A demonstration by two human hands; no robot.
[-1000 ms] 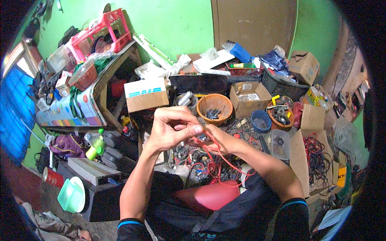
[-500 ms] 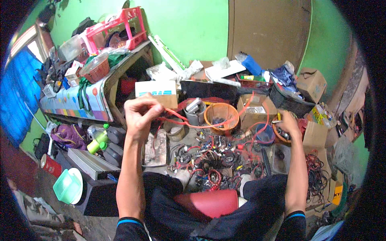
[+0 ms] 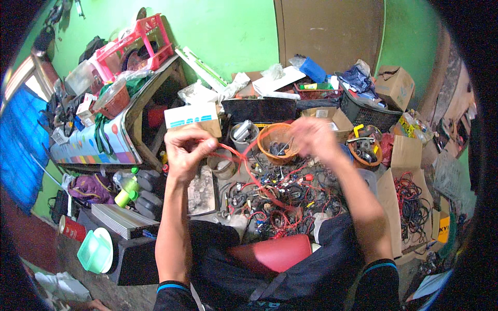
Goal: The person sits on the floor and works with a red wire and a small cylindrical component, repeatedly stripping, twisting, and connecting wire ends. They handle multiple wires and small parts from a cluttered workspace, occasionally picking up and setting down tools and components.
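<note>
1. Red wire [image 3: 259, 181] hangs in front of a seated person, above a crowded floor [image 3: 116, 291]. The left hand [image 3: 189, 150] pinches it between thumb and fingers.
2. The hands are apart. The right hand [image 3: 317, 139], raised near an orange bowl [image 3: 265, 151], is blurred; whether its fingers close on the wire cannot be told.
3. Below, a heap of cables and small parts [image 3: 290, 194] spreads across the floor, reaching close to a red cushion [image 3: 275, 253] between the person's legs.
4. A grey bucket [image 3: 239, 142] stands just beside the orange bowl, with a flat black panel [image 3: 259, 110] behind the two. To the right, an open cardboard box [image 3: 389, 207] holds tangled dark and red cables [image 3: 411, 205].
5. At left, a table [image 3: 119, 141] draped in a bright, patterned cover bears a pink rack [image 3: 162, 56]. A purple bag [image 3: 91, 187] lies below, near a mint-green container [image 3: 93, 253].
6. Green walls [image 3: 228, 36] frame a brown door [image 3: 332, 41] at the back; a blue curtain [image 3: 23, 150] hangs at far left.
</note>
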